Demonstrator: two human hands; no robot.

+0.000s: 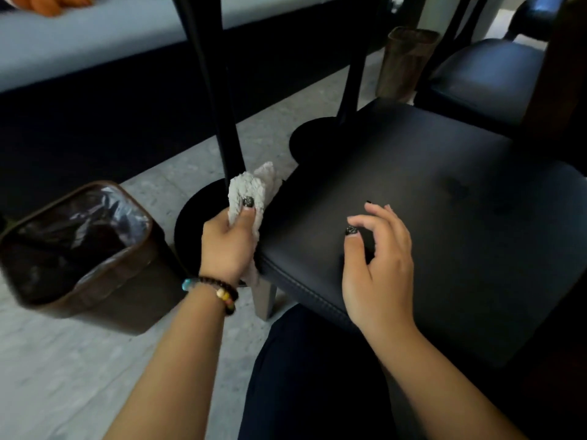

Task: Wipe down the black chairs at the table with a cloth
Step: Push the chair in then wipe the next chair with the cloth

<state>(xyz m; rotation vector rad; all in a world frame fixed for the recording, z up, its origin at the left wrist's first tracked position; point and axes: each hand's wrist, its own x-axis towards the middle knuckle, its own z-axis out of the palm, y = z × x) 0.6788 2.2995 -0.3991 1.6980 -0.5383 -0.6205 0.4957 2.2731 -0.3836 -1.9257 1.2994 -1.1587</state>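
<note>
**Chair seat, left corner under cloth**

Bin: on floor at far left, beside the chair. Left hand: clutches cloth, bunched at the seat's left corner, apparently to wipe that edge. Chair: seat faces the person. Right hand: empty, fingers loose, over the seat, likely steadying.

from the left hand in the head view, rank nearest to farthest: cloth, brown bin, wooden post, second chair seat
From the left hand:
1. Cloth: gripped in that hand, at the near seat's left corner.
2. Brown bin: on the floor to the left.
3. Wooden post: upper right, beyond the near seat.
4. Second chair seat: far upper right.
</note>
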